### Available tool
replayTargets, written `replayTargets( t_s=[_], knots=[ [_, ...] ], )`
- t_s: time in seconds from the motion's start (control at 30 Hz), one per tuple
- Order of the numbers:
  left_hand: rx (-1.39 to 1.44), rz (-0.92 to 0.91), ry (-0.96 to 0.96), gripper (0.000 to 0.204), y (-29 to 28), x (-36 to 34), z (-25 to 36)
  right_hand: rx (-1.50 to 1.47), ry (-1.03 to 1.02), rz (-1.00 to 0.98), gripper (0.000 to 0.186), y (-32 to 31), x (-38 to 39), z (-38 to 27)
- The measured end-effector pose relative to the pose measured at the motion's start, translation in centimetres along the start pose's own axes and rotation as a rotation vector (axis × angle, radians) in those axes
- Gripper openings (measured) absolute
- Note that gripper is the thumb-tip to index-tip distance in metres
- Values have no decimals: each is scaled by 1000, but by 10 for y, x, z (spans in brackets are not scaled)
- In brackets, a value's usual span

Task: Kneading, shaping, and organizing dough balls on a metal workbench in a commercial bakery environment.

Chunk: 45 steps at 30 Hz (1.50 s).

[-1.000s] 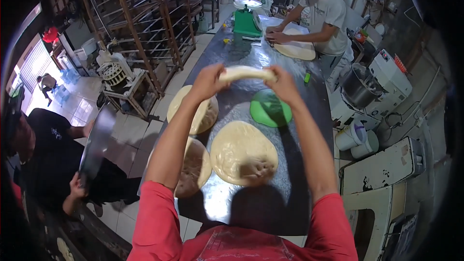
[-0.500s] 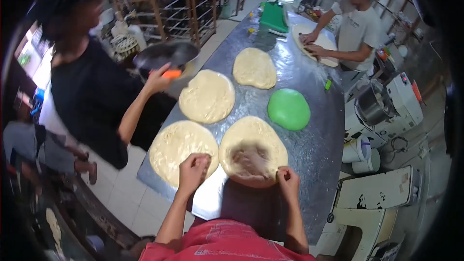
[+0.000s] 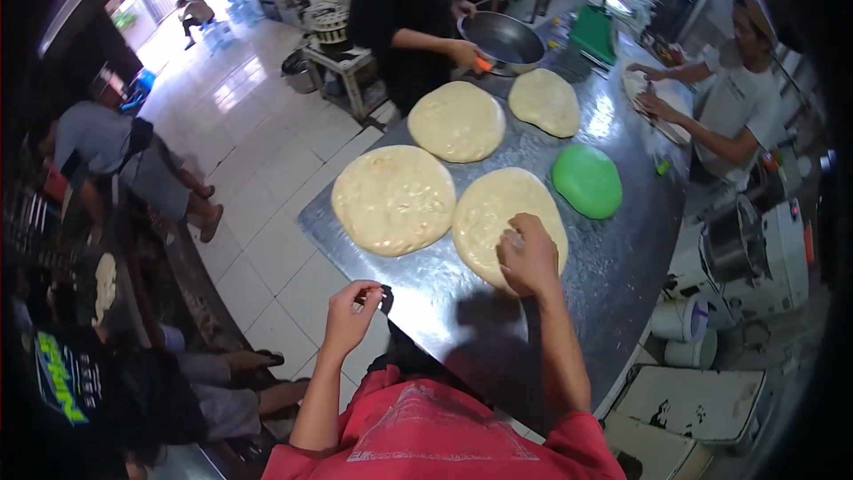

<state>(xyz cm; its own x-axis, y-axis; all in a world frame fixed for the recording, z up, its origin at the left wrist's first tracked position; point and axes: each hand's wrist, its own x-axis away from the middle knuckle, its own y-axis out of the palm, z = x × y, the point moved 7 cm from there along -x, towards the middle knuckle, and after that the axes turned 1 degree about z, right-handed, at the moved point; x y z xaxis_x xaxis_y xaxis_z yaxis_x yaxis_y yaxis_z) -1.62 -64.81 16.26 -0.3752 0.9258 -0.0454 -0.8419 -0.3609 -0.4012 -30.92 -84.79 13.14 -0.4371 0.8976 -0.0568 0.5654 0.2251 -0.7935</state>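
Note:
My right hand is over the nearest right slab of dough, a pale, flat round. Its fingers are bent together just above or on the surface; whether they touch it, and what they may hold, I cannot make out. Off the table's near left edge hovers my left hand, fingers curled into a pinch, with a small dark patch at the tips that could be shadow. Beside the first slab lies another dough round. Farther back are a third dough slab and a fourth dough slab, all on the metal table.
A green round lump lies right of the slabs. Across the table, a person in black holds a dark pan by its orange handle. At far right a co-worker handles flattened dough near a green scale. A mixer stands right.
My view has swung left. My right hand has moved from the near dough's right edge onto its middle; my left hand has left the left slab. The pan has moved over the table's far edge.

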Motion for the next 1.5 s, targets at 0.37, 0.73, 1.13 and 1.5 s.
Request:
replayTargets(
  t_s=[0.37, 0.73, 1.13, 1.5],
  knots=[
    [-81, 279, -218, 16, -83, 87, -59, -371, -208, 175, 35, 31, -48, -146],
    [-75, 218, 23, 17, -122, 28, -113, 115, -278, 186, 29, 118, -143, -131],
    [37, 376, -102, 21, -310, -36, -131, 431, -167, -94, 51, 182, -164, -122],
    [66, 399, -64, 21, -312, -82, -202, -436, -360, -407, 17, 300, -177, -337]
  ],
)
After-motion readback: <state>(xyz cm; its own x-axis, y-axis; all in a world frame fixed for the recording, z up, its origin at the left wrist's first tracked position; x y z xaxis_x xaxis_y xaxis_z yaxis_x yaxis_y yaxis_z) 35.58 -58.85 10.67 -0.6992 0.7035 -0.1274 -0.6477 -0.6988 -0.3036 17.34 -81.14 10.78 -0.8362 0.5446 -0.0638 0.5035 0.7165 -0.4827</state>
